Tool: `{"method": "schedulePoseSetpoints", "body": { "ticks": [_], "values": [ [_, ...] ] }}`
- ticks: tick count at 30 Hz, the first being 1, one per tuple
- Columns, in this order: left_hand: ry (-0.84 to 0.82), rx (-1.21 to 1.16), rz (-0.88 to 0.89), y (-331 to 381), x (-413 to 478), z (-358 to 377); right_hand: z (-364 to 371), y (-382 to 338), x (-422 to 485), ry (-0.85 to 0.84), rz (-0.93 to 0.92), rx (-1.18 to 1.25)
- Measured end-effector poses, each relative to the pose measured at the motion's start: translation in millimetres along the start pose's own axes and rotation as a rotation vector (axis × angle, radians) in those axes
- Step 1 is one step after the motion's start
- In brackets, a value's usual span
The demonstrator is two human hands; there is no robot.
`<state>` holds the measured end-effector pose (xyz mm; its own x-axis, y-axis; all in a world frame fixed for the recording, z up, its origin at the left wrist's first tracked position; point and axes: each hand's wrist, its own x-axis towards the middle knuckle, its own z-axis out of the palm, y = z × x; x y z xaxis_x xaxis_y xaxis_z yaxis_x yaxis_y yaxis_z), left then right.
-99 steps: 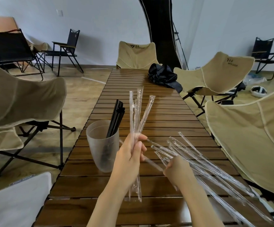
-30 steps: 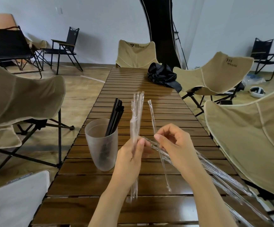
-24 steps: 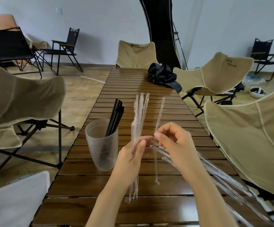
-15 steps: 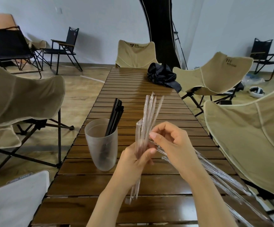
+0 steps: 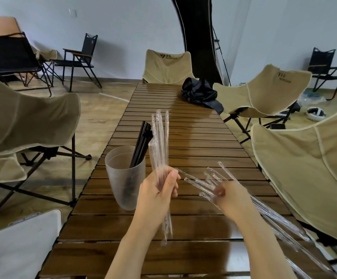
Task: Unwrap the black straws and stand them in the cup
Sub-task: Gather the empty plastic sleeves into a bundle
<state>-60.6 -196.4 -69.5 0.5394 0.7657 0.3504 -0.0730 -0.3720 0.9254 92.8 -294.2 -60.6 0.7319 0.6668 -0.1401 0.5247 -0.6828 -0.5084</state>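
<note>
Compared with half a second ago, the right hand point(image 5: 231, 198) is lower and further right, clear of the left hand point(image 5: 159, 194). The single wrapper it carried now stands with the bundle point(image 5: 159, 141).

Left fingers and thumb curl round the bundle near its middle. The clear wrappers rise above the fingers and trail below the palm. Right fingers are blurred but appear closed on the near ends of a fan point(image 5: 199, 182) of clear wrappers, which spreads away to the right behind the wrist. No black shows inside either lot, as far as can be told.

Just left of the left fingers stands the cup point(image 5: 123, 178), with the straws point(image 5: 142, 143) leaning upright in it, on the table point(image 5: 183, 127).

Risks:
- The bundle's tops sit close beside the straws, so a sideways sweep of the left hand could catch them and tip the cup.
- The slick wrappers could slide out of either grip.
- The fan appears to reach past the table's right edge, so anything dropped there would likely fall to the floor.
</note>
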Motion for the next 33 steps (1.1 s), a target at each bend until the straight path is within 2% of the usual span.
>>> {"method": "schedulePoseSetpoints", "body": {
  "ticks": [6, 16, 23, 27, 30, 33],
  "values": [
    [0.006, 0.012, -0.004, 0.4, 0.4, 1.1, 19.2, 16.3, 7.1, -0.056, 0.157, -0.21],
    [-0.006, 0.056, -0.038, -0.9, 0.8, -2.3, 34.8, 20.5, 12.0, 0.028, 0.147, -0.199],
    [-0.011, 0.017, 0.003, 5.4, 0.4, -1.2, 33.2, 14.6, 10.4, -0.011, 0.194, -0.169],
    [-0.013, -0.008, -0.008, 2.7, -0.3, -0.9, 22.0, 7.1, 10.9, -0.052, 0.053, 0.156],
    [-0.02, 0.016, -0.018, 2.1, -0.3, -1.6, 4.8, -10.3, 2.7, 0.018, -0.097, 0.447],
    [-0.038, 0.038, -0.045, 2.0, -0.9, -1.5, -8.4, -22.9, -5.1, 0.1, -0.248, 0.531]
  ]
}}
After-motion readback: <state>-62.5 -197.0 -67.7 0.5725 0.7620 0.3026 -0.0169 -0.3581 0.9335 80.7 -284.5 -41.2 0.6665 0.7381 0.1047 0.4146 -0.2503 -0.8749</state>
